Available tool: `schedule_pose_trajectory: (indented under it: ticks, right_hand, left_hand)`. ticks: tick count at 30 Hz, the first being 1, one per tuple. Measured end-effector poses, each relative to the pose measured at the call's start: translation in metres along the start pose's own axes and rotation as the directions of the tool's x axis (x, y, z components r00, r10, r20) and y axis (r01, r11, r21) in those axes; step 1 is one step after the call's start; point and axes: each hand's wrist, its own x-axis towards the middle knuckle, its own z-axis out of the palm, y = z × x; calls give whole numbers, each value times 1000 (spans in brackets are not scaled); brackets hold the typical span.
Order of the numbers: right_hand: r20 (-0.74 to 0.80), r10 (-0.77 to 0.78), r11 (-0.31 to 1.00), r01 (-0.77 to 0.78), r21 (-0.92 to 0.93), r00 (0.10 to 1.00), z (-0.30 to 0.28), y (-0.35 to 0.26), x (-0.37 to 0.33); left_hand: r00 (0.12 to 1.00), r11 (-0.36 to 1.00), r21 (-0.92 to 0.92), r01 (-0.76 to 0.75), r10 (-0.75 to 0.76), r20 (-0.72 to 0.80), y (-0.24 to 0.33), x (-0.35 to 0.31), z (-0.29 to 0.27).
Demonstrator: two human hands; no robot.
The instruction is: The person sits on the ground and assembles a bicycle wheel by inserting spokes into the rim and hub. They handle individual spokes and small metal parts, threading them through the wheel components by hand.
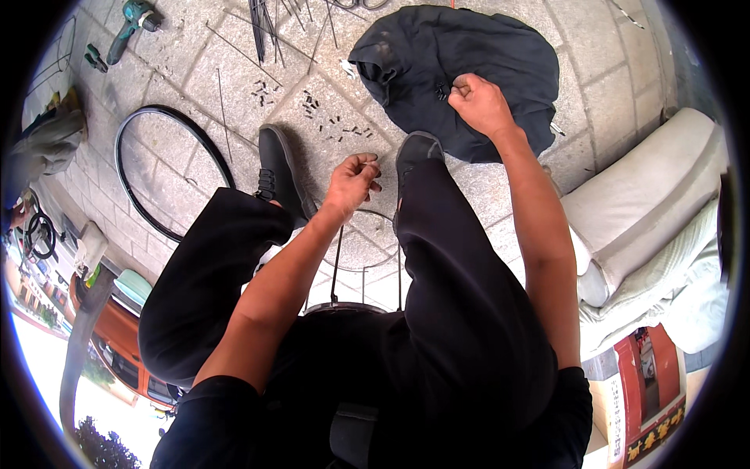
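My right hand (478, 104) is over a black cloth (492, 55) spread on the paving, its fingers closed in a pinch. Right beside those fingertips lie a few small black pieces (442, 91) on the fabric. Whatever the right fingers hold, if anything, is too small to make out. Between my shoes, my left hand (355, 184) hovers with curled fingers, thumb and fingertips close together; I cannot see clearly what is in them. Just beyond it, many short dark pieces (344, 129) are scattered on the ground.
A black wheel rim (125, 176) lies at left. Long thin rods (262, 31) are strewn at the far side, near a teal cordless drill (129, 31). At right stands a cushioned beige seat (641, 187). An orange vehicle (117, 352) shows at lower left.
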Motion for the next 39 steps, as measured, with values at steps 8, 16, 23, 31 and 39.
schedule_pose_trajectory:
  ticks: [8,16,23,31,39]
  right_hand:
    - [97,-119,970,95,226,988,32,-48,-32]
    - [81,-176,972,160,173,981,75,-52,-42]
    - [65,-170,982,175,-74,983,80,-47,-48]
    - [34,-88,971,94,-221,996,93,-58,-28]
    - [99,-72,987,85,-134,992,77,-65,-31]
  left_hand:
    - [1000,1000,1,20,-20,2,-8,0,0]
    - [1000,1000,9,20,-20,-9,-8,1,-8]
    - [1000,1000,7,-8,8,-19,-2,6,-5]
    - [999,999,27,23,-22,-23,-3,3,-3]
    - [1000,1000,1,23,-23,-11,-4,1,-4]
